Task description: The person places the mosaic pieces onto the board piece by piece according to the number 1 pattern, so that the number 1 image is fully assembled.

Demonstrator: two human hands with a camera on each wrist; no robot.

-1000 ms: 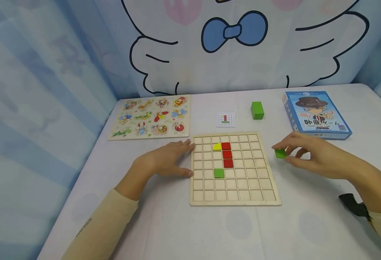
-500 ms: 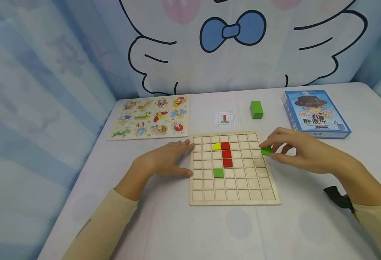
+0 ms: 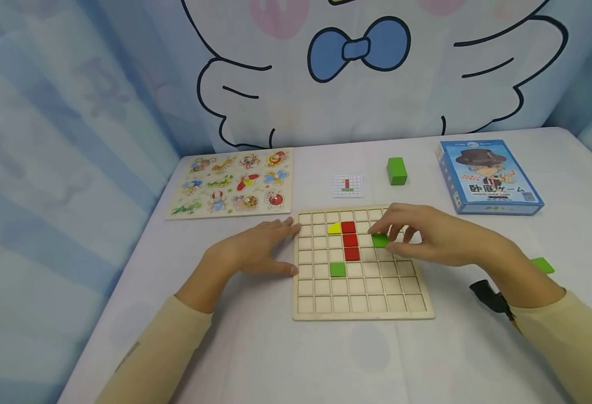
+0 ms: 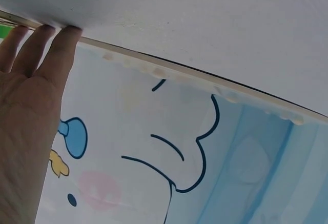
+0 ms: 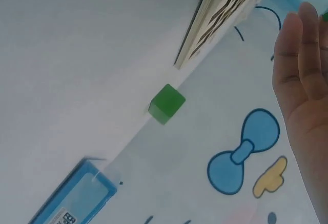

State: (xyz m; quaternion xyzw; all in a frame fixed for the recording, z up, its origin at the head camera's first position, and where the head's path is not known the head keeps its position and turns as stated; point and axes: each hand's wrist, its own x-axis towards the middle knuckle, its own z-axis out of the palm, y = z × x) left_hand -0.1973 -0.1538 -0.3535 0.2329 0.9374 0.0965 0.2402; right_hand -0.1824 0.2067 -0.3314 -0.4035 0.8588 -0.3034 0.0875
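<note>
A pale wooden grid board (image 3: 343, 304) lies before me. Set in its cells are a yellow piece (image 3: 334, 228) with a cut corner, a column of red squares (image 3: 350, 240) and one green square (image 3: 338, 270). Over the board's right half, my right hand (image 3: 437, 233) pinches a green square tile (image 3: 380, 240) between thumb and fingertips. In the right wrist view most of that tile is hidden behind the fingers (image 5: 289, 44). My left hand (image 3: 255, 247) rests with thumb and fingers spread along the board's left edge.
Behind the board lie a small grid pattern card (image 3: 348, 186), a green block (image 3: 397, 171) and a blue game box (image 3: 492, 177). An insect picture board (image 3: 232, 185) is at back left. Another green piece (image 3: 542, 265) shows beside my right forearm, near a black strap (image 3: 490, 297).
My right hand has carried the green tile leftward from the table to over the board. A green piece by the right forearm has come into view. The left hand stays put.
</note>
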